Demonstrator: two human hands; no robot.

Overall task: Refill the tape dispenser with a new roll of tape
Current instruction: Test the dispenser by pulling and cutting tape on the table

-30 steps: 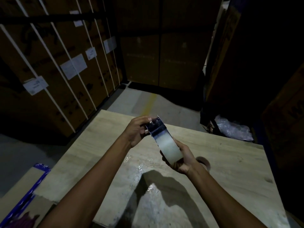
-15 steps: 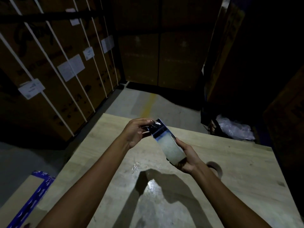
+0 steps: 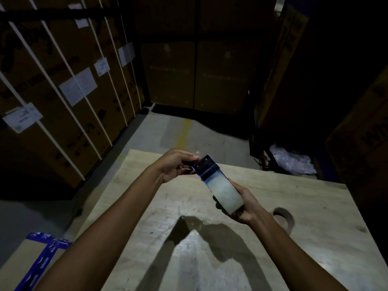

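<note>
I hold a metal tape dispenser with a pale roll of tape seated in it, above a wooden table. My right hand grips the roll end from below and behind. My left hand pinches the toothed blade end of the dispenser, fingers curled on its left side. An empty brown cardboard tape core lies on the table just right of my right wrist.
Strapped cardboard cartons with white labels stand stacked at the left and back. Crumpled clear plastic lies on the floor beyond the table's far right edge. A box with blue tape sits low at the left.
The view has shifted slightly; the dispenser stays held in both hands at about the same tilt, and my left fingers have shifted a little on the blade end.
</note>
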